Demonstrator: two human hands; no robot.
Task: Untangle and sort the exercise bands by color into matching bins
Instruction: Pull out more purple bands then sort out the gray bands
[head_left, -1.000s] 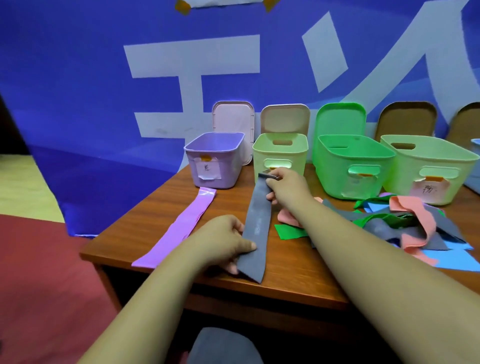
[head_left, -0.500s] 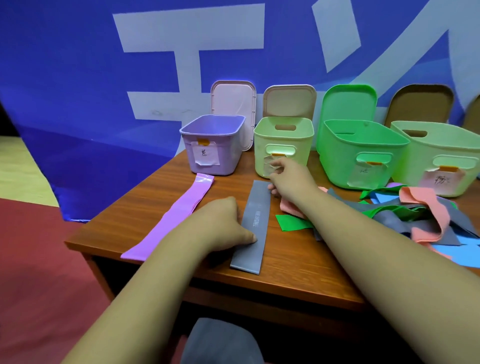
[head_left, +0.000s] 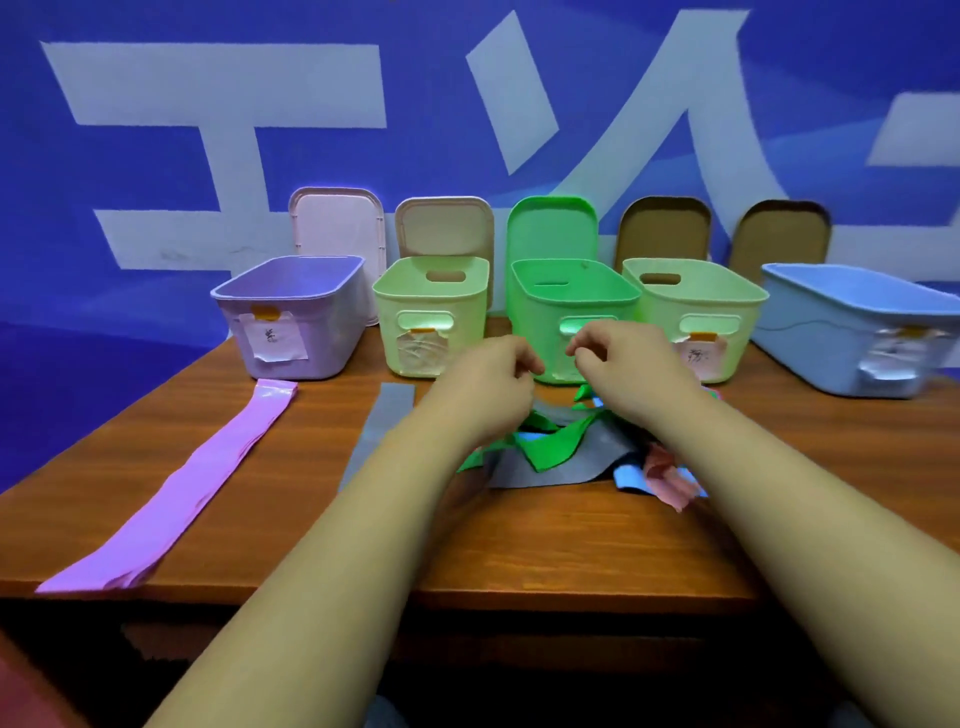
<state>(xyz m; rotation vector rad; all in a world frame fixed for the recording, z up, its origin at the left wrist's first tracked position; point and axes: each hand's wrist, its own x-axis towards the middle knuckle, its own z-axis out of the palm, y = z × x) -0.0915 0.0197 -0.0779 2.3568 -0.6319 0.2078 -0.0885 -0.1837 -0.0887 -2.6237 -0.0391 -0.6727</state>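
My left hand (head_left: 488, 382) and right hand (head_left: 631, 371) hover with curled fingers over the tangle of bands (head_left: 553, 452), a heap of thin, floppy green, grey, blue and pink strips on the wood-grain counter (head_left: 571, 545). The right hand looks empty; whether the left grips anything underneath, I cannot tell. A smooth purple band (head_left: 171, 493) and a grey band (head_left: 387, 415) lie flat to the left. Behind stands a row of rounded plastic bins (head_left: 291, 322), each with a paper label.

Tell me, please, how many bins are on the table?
5, in a back row: purple bin leftmost, pale green bin, bright green bin, second pale green bin, blue bin rightmost; others may lie off-frame.
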